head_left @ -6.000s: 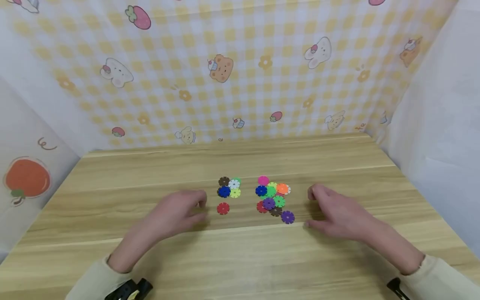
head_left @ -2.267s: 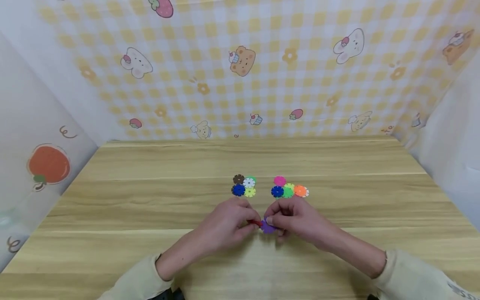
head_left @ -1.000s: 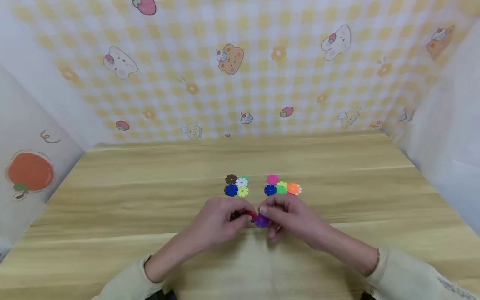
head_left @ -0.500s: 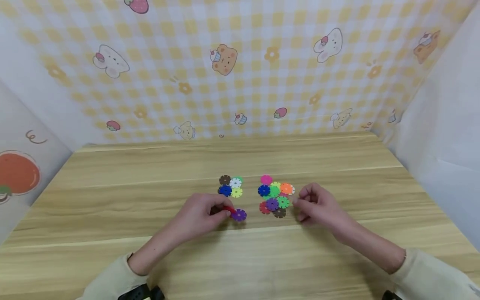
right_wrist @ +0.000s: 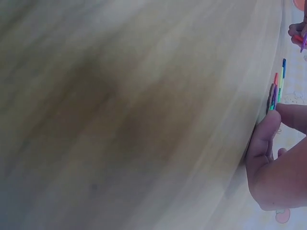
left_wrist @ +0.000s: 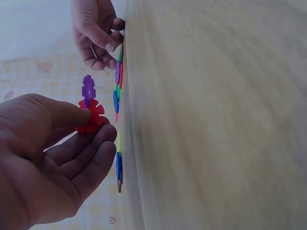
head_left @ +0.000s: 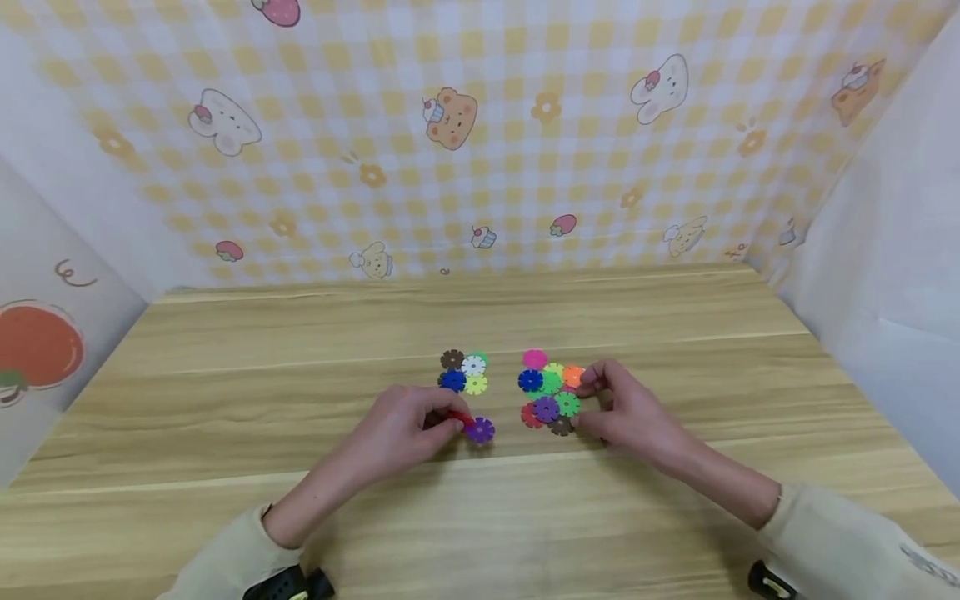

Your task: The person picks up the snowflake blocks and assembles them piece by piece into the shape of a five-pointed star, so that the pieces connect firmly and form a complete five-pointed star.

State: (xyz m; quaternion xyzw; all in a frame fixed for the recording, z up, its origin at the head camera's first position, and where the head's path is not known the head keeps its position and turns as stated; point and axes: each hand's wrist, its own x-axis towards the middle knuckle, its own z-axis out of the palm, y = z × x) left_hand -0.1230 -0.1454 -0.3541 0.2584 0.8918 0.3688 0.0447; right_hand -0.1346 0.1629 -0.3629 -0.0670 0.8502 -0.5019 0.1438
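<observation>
My left hand (head_left: 401,425) pinches a red snowflake disc (left_wrist: 93,120) between thumb and index finger. A purple snowflake disc (head_left: 480,431) is slotted into it, crosswise, raised off the table in the left wrist view. My right hand (head_left: 637,417) is at the right edge of the right group of discs, thumb and index finger apart. Its thumb tip is by the brown disc (head_left: 562,427) and the green disc (head_left: 567,404); its index finger is by the orange disc (head_left: 572,376). Contact there is hard to tell. A purple disc (head_left: 546,408) overlaps a red disc (head_left: 531,415).
Left of centre lie a dark blue disc (head_left: 453,381), a white disc (head_left: 473,365), a brown disc (head_left: 452,359) and a yellow-green disc (head_left: 476,384). The wooden table (head_left: 480,517) meets a checked cloth backdrop (head_left: 495,192) behind.
The red disc and a purple disc were picked up and brought together; they are now joined. The right hand let go, withdrew right, then moved to the right group. The left hand moved back left.
</observation>
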